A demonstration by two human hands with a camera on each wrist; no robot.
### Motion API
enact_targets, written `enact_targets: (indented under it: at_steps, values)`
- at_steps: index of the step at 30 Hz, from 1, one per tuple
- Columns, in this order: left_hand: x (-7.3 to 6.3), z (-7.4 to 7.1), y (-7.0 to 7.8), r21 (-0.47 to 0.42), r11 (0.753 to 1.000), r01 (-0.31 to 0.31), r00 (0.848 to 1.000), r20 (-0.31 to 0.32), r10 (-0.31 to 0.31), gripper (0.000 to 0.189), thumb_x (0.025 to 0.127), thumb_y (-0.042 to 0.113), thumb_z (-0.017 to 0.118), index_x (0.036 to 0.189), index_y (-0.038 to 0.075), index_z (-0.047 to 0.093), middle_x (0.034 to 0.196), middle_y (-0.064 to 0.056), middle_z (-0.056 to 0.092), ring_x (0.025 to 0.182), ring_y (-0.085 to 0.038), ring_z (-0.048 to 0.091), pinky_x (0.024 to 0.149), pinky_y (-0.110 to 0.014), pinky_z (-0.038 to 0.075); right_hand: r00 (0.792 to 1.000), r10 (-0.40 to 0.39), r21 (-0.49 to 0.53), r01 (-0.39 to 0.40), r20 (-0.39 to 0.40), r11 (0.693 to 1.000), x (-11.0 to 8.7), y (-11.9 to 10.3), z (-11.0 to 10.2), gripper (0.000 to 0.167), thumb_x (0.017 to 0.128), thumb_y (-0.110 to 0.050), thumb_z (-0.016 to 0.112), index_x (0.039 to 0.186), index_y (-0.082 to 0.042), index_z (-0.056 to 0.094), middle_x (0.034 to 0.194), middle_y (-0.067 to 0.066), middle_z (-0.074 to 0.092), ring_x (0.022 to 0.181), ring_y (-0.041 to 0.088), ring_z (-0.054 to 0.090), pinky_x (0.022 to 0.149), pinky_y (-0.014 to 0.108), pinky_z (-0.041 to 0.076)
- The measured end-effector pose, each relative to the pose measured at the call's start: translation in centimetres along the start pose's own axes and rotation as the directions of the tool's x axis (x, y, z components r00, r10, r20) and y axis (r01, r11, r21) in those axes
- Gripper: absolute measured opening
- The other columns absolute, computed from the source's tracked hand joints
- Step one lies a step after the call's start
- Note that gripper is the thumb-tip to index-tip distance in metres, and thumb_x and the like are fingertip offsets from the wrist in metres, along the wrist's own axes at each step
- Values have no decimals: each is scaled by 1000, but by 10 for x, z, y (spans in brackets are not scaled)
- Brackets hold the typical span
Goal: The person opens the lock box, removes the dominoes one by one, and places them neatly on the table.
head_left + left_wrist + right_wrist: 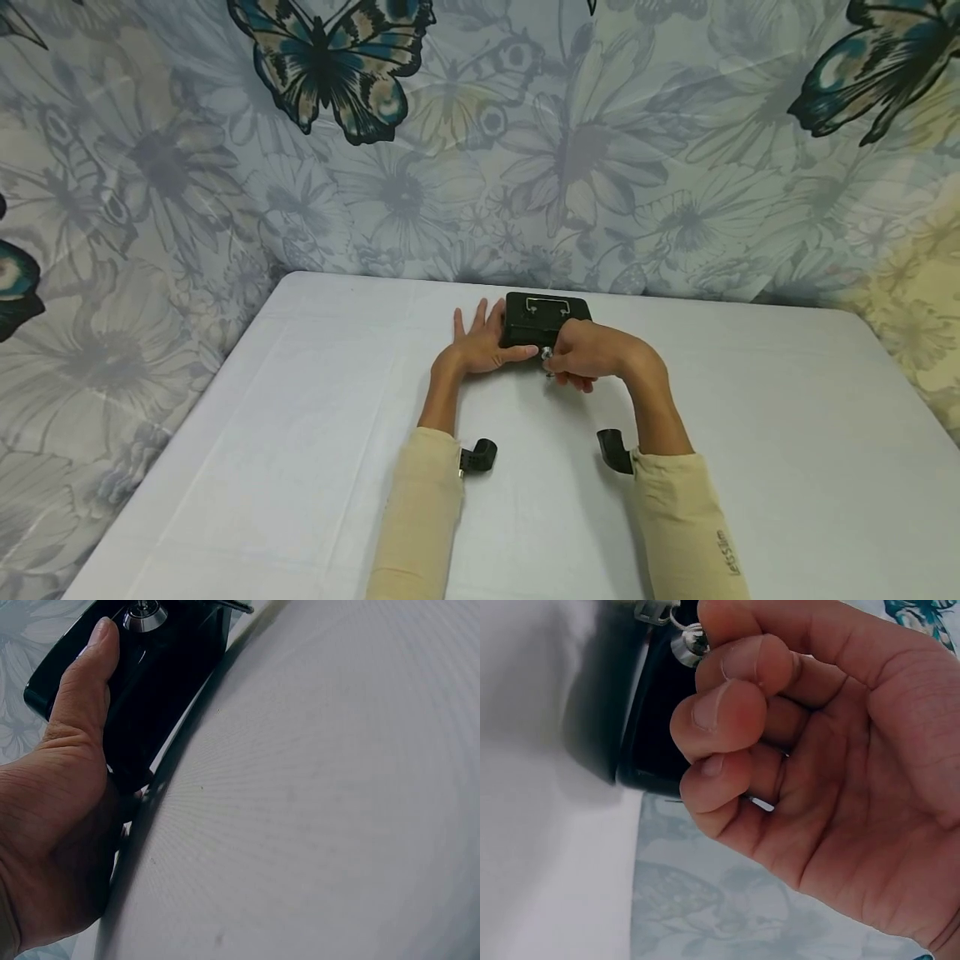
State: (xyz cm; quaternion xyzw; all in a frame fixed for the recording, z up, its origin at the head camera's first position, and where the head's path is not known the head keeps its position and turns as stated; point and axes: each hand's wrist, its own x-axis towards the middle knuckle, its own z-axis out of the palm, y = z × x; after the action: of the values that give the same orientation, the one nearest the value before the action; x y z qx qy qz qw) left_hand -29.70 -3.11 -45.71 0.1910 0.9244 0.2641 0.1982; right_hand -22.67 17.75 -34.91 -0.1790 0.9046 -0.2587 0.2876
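Observation:
A dark green, glossy cash box (517,329) with a folding handle (548,301) on its lid stands toward the back of the table. My left hand (480,346) lies against the box's left side, fingers straight and spread. Its thumb (90,675) stretches over the front face beside the round silver lock (146,616). At that lock (688,649), my right hand (592,348) pinches a key, mostly hidden by the curled fingers (724,716). From its ring hangs a second metal key (654,610), below the lock.
A white cloth covers the table (337,400), whose back edge runs close behind the box. Behind it hangs a fabric backdrop (450,192) with flowers and butterflies. Black wrist mounts (478,457) stick out from both beige sleeves (420,508).

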Motion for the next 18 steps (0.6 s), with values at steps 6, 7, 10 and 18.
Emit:
enact_targets:
  at_steps: [6, 7, 10, 18]
  values:
    - [0, 0, -1, -17, 1000, -8, 1000, -11, 8, 114, 93, 69, 56, 169, 15, -9, 179, -7, -7, 165, -21, -18, 126, -54, -29, 1000, 6, -13, -6, -3, 1000, 2, -1, 0, 33, 102, -17, 61, 79, 1, 74, 58, 0, 60, 54, 12, 58, 59, 28, 50]
    - [0, 0, -1, -14, 1000, -8, 1000, -7, 8, 114, 93, 70, 56, 169, 15, -9, 179, -6, -8, 165, -21, -19, 126, -54, -29, 1000, 8, -15, -8, -3, 1000, 2, -1, 0, 33, 103, -17, 61, 80, 1, 74, 58, 0, 61, 54, 12, 58, 59, 28, 50]
    - [-1, -1, -1, 3, 1000, -13, 1000, 3, 13, 117, 91, 74, 55, 169, 15, -10, 179, -6, -8, 165, -21, -19, 126, -54, -29, 1000, 2, -22, -2, 2, 1000, 2, -2, 0, 33, 104, -18, 61, 80, 1, 74, 59, 0, 61, 54, 12, 59, 58, 27, 49]
    - [-1, 0, -3, 5, 1000, -22, 1000, 0, 22, 118, 91, 76, 54, 169, 15, -10, 179, -7, -8, 165, -22, -19, 127, -55, -28, 999, 14, -77, -17, -33, 997, 2, -3, 2, 31, 103, -22, 65, 81, -2, 73, 58, 2, 63, 55, 14, 61, 64, 28, 48]
